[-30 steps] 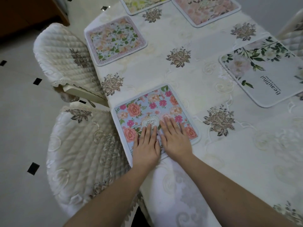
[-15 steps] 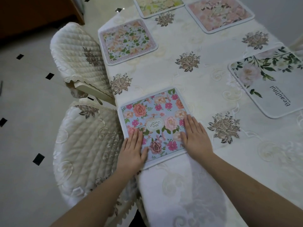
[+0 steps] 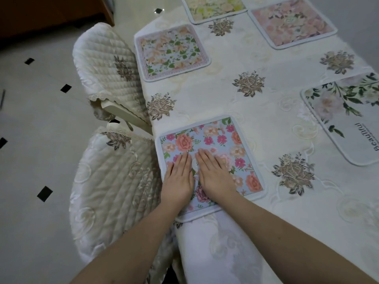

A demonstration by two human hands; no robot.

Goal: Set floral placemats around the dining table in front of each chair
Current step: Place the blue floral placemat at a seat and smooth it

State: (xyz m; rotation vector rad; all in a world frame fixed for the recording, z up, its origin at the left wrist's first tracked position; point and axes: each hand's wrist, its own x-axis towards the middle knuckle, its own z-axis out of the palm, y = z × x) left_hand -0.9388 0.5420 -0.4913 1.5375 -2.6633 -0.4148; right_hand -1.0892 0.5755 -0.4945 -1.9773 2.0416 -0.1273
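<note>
1. The bench (image 3: 235, 124), one, wears a cream embroidered cloth and serves as the landmark here; it fills the right of the view.
2. Chairs: two in view, both with quilted covers, at the bench's left long edge. The near chair (image 3: 114, 185) faces the blue mat; the far chair (image 3: 106, 64) faces the pastel mat.
3. Placemats: five in view.
   - A blue placemat (image 3: 223, 140) with pink and orange roses lies at the bench's near-left edge.
   - A pastel mat (image 3: 172, 52) lies further along that edge.
   - A yellowish mat (image 3: 215, 7) and a pink mat (image 3: 291, 21) sit at the far end.
   - A white leafy mat (image 3: 348, 117) lies at the right edge.
4. Hands: two. The left hand (image 3: 178, 181) and right hand (image 3: 215, 177) lie flat and open, side by side, on the blue placemat, grasping nothing.
5. Judged step: smoothing this mat into place. Next calls for lifting off and checking that its edge runs square with the bench edge; any unserved chair lies out of view.
</note>
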